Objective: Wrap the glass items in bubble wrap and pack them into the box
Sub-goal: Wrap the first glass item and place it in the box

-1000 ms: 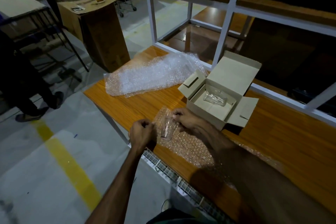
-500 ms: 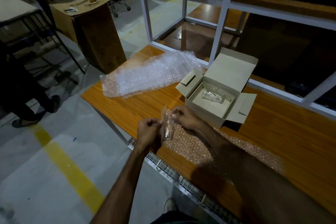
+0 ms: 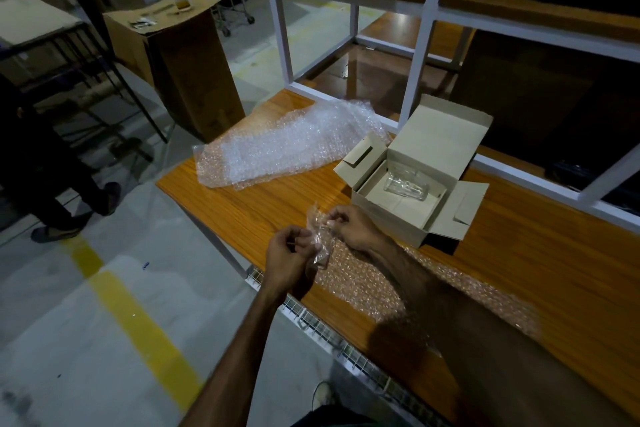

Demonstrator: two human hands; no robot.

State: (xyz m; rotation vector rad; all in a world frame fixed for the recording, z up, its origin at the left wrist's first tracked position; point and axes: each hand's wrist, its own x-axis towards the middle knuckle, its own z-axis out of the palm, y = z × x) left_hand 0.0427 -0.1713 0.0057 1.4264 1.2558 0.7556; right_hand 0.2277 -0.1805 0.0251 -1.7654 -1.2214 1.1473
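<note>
A small clear glass (image 3: pixel 322 246) stands between my hands at the near edge of the wooden table (image 3: pixel 263 204), half covered by the end of a bubble wrap sheet (image 3: pixel 367 284) that trails right under my forearm. My left hand (image 3: pixel 289 255) pinches the wrap on the glass's left side. My right hand (image 3: pixel 349 225) pinches the wrap's top edge above the glass. Behind them an open cardboard box (image 3: pixel 415 180) holds another clear glass (image 3: pixel 403 185) lying on its side.
A pile of spare bubble wrap (image 3: pixel 287 146) lies at the table's far left. A white shelf frame (image 3: pixel 420 55) rises behind the box. On the floor to the left stand a tall cardboard box (image 3: pixel 187 66) with a jar on top and a person's legs (image 3: pixel 69 198).
The wrap end has been lifted up over the glass, which went from lying under the wrap to standing between my hands. My hands came closer together.
</note>
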